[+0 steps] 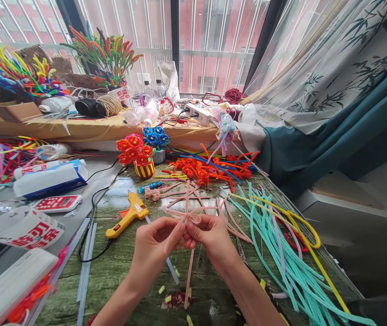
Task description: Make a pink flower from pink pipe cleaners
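Both hands meet over the green wood-grain table (118,262), around a bundle of pink pipe cleaners (187,199) that radiate outward from the fingers. My left hand (157,237) is closed, its thumb and fingers pinching the stems near their crossing. In a pinch too, my right hand (210,233) holds a small curled loop of the same pink stem. One stem hangs down below the fingertips. Loose pink pipe cleaners (230,217) lie just beyond and to the right. A yellow glue gun (128,215) rests on its side left of my left hand, a glue stick behind it.
Turquoise pipe cleaners (282,253) spread along the right edge. Orange-red pipe cleaner pieces (207,167) pile at the back, beside a striped pot (144,169) of red flowers. A black cord (93,213) curves across the left. A crowded windowsill (91,129) runs behind.
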Available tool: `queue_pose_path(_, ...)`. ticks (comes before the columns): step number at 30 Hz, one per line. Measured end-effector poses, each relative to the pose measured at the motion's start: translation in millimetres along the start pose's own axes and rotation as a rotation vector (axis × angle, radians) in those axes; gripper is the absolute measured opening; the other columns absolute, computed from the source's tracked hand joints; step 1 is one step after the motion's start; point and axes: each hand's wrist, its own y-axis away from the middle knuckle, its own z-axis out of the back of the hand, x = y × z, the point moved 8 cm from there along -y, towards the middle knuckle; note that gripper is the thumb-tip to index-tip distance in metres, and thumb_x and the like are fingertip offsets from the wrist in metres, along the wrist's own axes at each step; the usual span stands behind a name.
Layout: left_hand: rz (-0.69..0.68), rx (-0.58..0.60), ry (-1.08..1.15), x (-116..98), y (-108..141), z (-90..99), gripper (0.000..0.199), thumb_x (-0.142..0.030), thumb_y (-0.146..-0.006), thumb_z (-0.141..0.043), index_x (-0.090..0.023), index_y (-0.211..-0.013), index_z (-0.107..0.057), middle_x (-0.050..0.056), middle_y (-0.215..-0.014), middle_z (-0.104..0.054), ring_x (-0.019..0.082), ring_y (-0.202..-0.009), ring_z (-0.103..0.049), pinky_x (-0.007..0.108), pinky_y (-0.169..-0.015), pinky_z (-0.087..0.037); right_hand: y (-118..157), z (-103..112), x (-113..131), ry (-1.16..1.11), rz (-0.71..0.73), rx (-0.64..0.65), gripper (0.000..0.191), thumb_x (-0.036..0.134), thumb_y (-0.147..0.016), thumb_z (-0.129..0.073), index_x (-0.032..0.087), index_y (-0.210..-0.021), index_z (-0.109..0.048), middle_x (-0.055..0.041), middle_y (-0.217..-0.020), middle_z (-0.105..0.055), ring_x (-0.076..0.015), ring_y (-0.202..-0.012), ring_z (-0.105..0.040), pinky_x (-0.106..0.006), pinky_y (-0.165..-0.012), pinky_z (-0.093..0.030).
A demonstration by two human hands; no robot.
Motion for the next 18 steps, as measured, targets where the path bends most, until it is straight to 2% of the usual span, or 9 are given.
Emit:
queue_pose_path(7,-0.032,0.037,-0.046,2,-4,4.9,0.015,-0.029,-0.077,-0.071,-0.016,-0.083,-0.073,0.002,-0.068,-0.07,0.013,-0.058,-0.062,0.02,-0.053,-0.05,-1,5,6,0.031,-0.006,0.004,0.035,0.046,-0.065,-0.081,0.013,-0.069,-0.07,-0.0017,-0.057,-0.066,-0.0122,-0.046,-0.06,-0.021,-0.045,-0.045)
queue_pose_path(10,-0.095,0.096,-0.149,-2,-6,4.4,0.025,-0.026,-0.074,-0.074,-0.017,-0.097,-0.07,0.005,-0.085,-0.072,0.015,-0.065,-0.065,0.023,-0.061,-0.054,0,3,15,0.143,0.003,0.05,0.038,0.05,-0.066,-0.078,0.013,-0.073,-0.07,-0.0002,-0.055,-0.063,-0.0118,-0.047,-0.058,-0.022,-0.046,-0.044)
queue_pose_path(13,-0.129,0.12,-0.138,-5,-6,2.1,0.023,-0.027,-0.077,-0.071,-0.016,-0.097,-0.069,0.009,-0.102,-0.071,0.019,-0.077,-0.068,0.028,-0.07,-0.056,3,-4,16,0.239,-0.013,0.167,0.039,0.051,-0.069,-0.076,0.013,-0.073,-0.07,0.0004,-0.056,-0.06,-0.0108,-0.05,-0.055,-0.022,-0.049,-0.044)
queue_pose_path(15,-0.117,0.095,-0.108,-6,-4,2.2,0.015,-0.029,-0.081,-0.067,-0.016,-0.088,-0.07,0.008,-0.095,-0.072,0.02,-0.08,-0.068,0.029,-0.074,-0.056,4,-7,14,0.26,-0.019,0.223,0.038,0.051,-0.071,-0.074,0.013,-0.074,-0.07,0.0002,-0.059,-0.06,-0.0108,-0.052,-0.054,-0.022,-0.051,-0.044)
queue_pose_path(18,-0.088,0.011,-0.087,-6,-3,6.0,0.015,-0.029,-0.081,-0.067,-0.016,-0.075,-0.068,0.003,-0.072,-0.069,0.018,-0.071,-0.066,0.025,-0.069,-0.055,4,-8,13,0.239,-0.014,0.241,0.036,0.05,-0.074,-0.071,0.014,-0.075,-0.068,0.0001,-0.061,-0.061,-0.0113,-0.054,-0.056,-0.022,-0.052,-0.045)
